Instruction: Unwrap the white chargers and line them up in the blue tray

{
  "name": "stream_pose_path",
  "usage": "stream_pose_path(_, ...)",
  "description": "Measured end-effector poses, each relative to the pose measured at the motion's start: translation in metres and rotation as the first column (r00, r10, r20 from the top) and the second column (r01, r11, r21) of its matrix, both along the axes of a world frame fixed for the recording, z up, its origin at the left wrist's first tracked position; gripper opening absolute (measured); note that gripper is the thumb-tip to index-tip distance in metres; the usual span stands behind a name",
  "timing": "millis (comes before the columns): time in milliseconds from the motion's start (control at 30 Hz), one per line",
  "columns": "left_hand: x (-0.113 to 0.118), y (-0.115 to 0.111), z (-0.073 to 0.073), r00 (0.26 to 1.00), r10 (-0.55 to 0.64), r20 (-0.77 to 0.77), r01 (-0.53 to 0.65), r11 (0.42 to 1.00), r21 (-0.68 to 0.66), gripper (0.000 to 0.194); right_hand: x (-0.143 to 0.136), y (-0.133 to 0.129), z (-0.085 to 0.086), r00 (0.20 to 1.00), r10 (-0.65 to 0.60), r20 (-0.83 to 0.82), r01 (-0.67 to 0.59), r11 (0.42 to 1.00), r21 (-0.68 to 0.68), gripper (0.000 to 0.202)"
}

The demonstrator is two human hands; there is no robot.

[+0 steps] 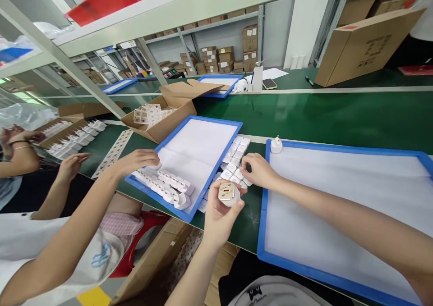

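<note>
By the counter's (248, 227) near edge, the left hand (217, 218) held a white charger (230, 201), slots up.
Its fingers were clamped round the charger's sides, perhaps so the slots were easy to see; the right hand (260, 171) was at the white blocks (233, 167) between the left tray (199, 134) and the right tray (304, 164), maybe for a short reach; I could not tell if its bent fingers pinched one; a lone plug (276, 147) stood on the right tray's far left corner, prongs up.

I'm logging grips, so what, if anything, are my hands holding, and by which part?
Your left hand holds a white charger around its sides. Your right hand is at the white blocks; whether it grips one can't be told.
</note>
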State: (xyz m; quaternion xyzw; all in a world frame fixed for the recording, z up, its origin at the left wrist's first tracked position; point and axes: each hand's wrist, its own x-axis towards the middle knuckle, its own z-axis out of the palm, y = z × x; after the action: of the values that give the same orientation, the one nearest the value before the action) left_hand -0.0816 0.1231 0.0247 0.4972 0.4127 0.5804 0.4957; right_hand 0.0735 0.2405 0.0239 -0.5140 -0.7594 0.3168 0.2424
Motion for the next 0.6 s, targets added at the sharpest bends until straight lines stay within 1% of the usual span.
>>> stream_pose_path(100, 0.013, 0.000, 0.008, 0.987, -0.161, -0.006, 0.161, 0.985, 0.058, 0.040, 0.031, -0.019, 0.018, 0.972, 0.004, -0.235, -0.017, 0.998, -0.052, 0.022)
stream_pose_path(167, 0.025, 0.001, 0.017, 0.960, -0.272, -0.065, 0.278, 0.954, 0.117, 0.034, 0.063, -0.036, 0.034, 0.927, -0.026, -0.374, -0.011, 0.995, -0.094, 0.026)
stream_pose_path(200, 0.032, 0.002, 0.022, 0.943, -0.313, -0.111, 0.327, 0.934, 0.146, 0.035, 0.081, -0.046, 0.041, 0.902, -0.052, -0.429, 0.004, 0.994, -0.112, 0.027)
stream_pose_path(267, 0.050, 0.006, 0.033, 0.915, -0.347, -0.206, 0.384, 0.906, 0.180, 0.037, 0.117, -0.067, 0.052, 0.853, -0.131, -0.506, 0.062, 0.987, -0.150, 0.030)
stream_pose_path(300, 0.059, 0.008, 0.038, 0.900, -0.355, -0.253, 0.404, 0.897, 0.178, 0.034, 0.133, -0.078, 0.055, 0.837, -0.180, -0.517, 0.105, 0.979, -0.172, 0.031)
stream_pose_path(367, 0.080, 0.014, 0.045, 0.863, -0.385, -0.328, 0.450, 0.881, 0.148, 0.024, 0.160, -0.097, 0.050, 0.836, -0.273, -0.476, 0.194, 0.959, -0.208, 0.032)
stream_pose_path(433, 0.102, 0.021, 0.047, 0.830, -0.420, -0.366, 0.489, 0.865, 0.116, 0.016, 0.177, -0.111, 0.036, 0.860, -0.334, -0.385, 0.269, 0.939, -0.214, 0.030)
stream_pose_path(467, 0.111, 0.024, 0.046, 0.822, -0.437, -0.365, 0.501, 0.860, 0.100, 0.017, 0.182, -0.117, 0.027, 0.873, -0.355, -0.335, 0.303, 0.932, -0.198, 0.029)
stream_pose_path(533, 0.127, 0.030, 0.038, 0.838, -0.445, -0.316, 0.487, 0.871, 0.065, 0.024, 0.186, -0.128, 0.015, 0.878, -0.403, -0.259, 0.380, 0.915, -0.133, 0.023)
stream_pose_path(600, 0.136, 0.034, 0.024, 0.866, -0.438, -0.240, 0.455, 0.890, 0.017, 0.033, 0.182, -0.137, 0.014, 0.869, -0.448, -0.211, 0.452, 0.891, -0.030, 0.023)
